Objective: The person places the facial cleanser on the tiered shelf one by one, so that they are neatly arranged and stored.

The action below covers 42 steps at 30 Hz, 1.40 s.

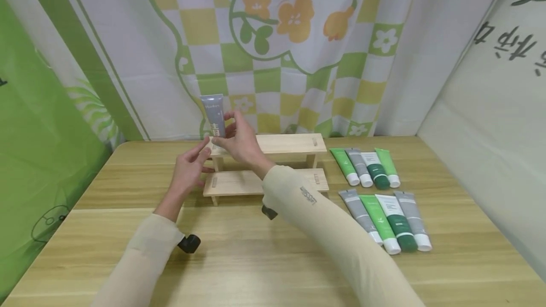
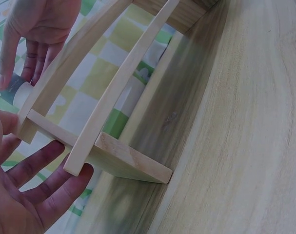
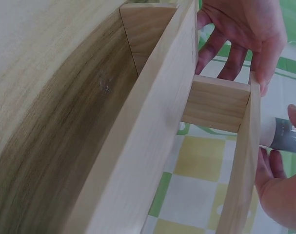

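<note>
A grey squeeze tube [image 1: 213,112] stands upright, cap down, at the left end of the upper step of a two-step wooden stand [image 1: 286,143]. My right hand [image 1: 243,141] holds it near the lower part, thumb in front and fingers behind. The tube's white cap [image 3: 267,131] is at the step's edge in the right wrist view. Beside the stand's left end, my left hand [image 1: 189,167] rests spread fingers [image 2: 65,195] against the wood, its upper fingertips close to the tube's base. The stand's lower step [image 1: 243,182] is partly behind my right forearm.
Right of the stand, several tubes lie in two rows on the wooden table [image 1: 256,259]: a back row with a green tube [image 1: 344,165] at its left, and a front row with a grey tube [image 1: 411,217] at its right. A patterned curtain [image 1: 294,51] hangs behind.
</note>
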Tool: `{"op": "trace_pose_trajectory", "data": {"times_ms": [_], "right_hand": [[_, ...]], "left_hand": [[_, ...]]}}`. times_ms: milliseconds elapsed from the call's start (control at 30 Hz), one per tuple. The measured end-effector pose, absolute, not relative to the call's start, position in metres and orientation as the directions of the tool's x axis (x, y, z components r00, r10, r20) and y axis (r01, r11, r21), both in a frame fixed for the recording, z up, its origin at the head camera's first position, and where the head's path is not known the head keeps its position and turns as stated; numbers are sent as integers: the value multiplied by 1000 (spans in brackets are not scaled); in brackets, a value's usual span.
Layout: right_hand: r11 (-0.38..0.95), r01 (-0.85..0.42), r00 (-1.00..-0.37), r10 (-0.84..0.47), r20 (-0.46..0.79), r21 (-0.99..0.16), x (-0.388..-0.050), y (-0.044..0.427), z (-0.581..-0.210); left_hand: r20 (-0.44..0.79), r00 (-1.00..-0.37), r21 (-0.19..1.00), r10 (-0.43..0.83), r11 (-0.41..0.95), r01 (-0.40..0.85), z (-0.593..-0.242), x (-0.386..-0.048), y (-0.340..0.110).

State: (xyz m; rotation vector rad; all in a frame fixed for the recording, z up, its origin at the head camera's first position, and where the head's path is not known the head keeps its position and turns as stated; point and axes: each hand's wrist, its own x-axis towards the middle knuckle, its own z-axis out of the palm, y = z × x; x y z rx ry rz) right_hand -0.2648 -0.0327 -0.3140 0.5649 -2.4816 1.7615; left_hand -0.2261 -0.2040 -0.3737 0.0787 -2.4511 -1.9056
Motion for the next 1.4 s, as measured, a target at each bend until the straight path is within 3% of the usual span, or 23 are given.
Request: {"op": "trace_pose_trajectory", "data": {"times_ms": [467,1167,1400], "right_hand": [[391,-270,-951,-253,179,-880,-255,6,-312],[336,-296,-945,-240,223,-894,-240,115,-310],[339,-250,-961,-202,189,-907,-232,154,-309]], "left_hand": [[11,-998,964,-58,266,-5,-376,-226,-205],[12,-998,958,-59,288,-6,-374,-228,-204],[-11,-998,965,-64,259,-27,-374,-227,-204]]}}
